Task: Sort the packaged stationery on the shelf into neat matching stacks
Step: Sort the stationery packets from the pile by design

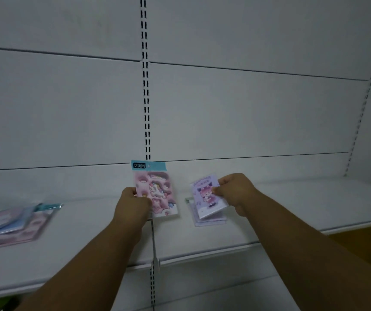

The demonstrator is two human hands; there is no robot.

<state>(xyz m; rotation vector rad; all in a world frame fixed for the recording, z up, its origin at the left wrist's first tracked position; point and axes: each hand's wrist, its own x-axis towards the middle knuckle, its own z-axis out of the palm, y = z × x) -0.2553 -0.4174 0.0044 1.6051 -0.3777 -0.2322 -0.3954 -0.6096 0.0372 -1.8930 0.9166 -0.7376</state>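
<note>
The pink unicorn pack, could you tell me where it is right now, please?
In the head view, the pink unicorn pack is centre frame, held upright by the left hand, left of the purple pack.

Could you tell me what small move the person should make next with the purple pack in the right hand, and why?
Probably lower the purple pack flat onto the small purple stack directly under it: the right hand holds it tilted just above, and the colours appear to match.

The pink unicorn pack carries a teal header strip with three white Chinese characters, seemingly 文美尚. The purple pack has small print, too blurred to read.
</note>
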